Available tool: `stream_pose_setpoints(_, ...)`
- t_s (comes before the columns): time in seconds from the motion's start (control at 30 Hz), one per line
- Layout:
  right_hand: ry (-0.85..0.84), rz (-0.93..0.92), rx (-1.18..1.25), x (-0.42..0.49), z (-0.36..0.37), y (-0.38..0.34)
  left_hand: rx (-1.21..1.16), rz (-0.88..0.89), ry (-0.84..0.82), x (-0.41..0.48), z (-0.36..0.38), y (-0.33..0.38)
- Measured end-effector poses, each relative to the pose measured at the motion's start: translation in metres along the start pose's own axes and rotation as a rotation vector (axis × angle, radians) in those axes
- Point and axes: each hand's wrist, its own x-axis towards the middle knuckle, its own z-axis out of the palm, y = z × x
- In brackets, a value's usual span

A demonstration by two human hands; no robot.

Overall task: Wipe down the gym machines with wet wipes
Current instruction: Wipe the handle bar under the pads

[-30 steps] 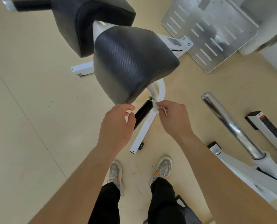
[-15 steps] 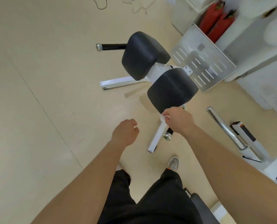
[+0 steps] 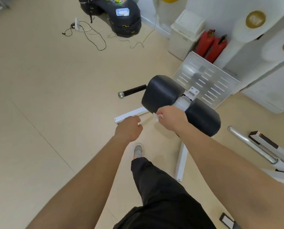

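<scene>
Head view looks down past both forearms at a small padded machine on the pale floor. The right hand (image 3: 171,120) pinches a crumpled wet wipe (image 3: 157,116) between thumb and fingertips, right at the lower edge of the left pad (image 3: 162,95); I can't tell whether the wipe touches the vinyl. The left hand (image 3: 129,128) hangs just beside it, fingers loosely curled with nothing in them. The right pad (image 3: 204,117) sits under the right forearm, and a black handle (image 3: 133,91) sticks out to the left. From where I stand, the pad looks like the next surface. I'd shake the wipe open so a flat face meets the vinyl rather than a wad, then work in overlapping strokes over the top and round the sides. The free hand could steady the white frame (image 3: 181,156), whose floor leg lies near the foot, so mind the step.
</scene>
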Motion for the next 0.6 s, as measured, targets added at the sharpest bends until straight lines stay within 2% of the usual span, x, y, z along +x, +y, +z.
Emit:
stream_pose_setpoints(0.3, 0.002, 0.143, 0.202, 0.134, -0.05, -0.024, 0.129, 0.117, -0.098, 0.165, -0.115, 0.009)
stream_pose_setpoints(0.6, 0.159, 0.41, 0.456, 0.207, -0.091, -0.026, 0.053, 0.418, -0.212, 0.289, -0.172, 0.045)
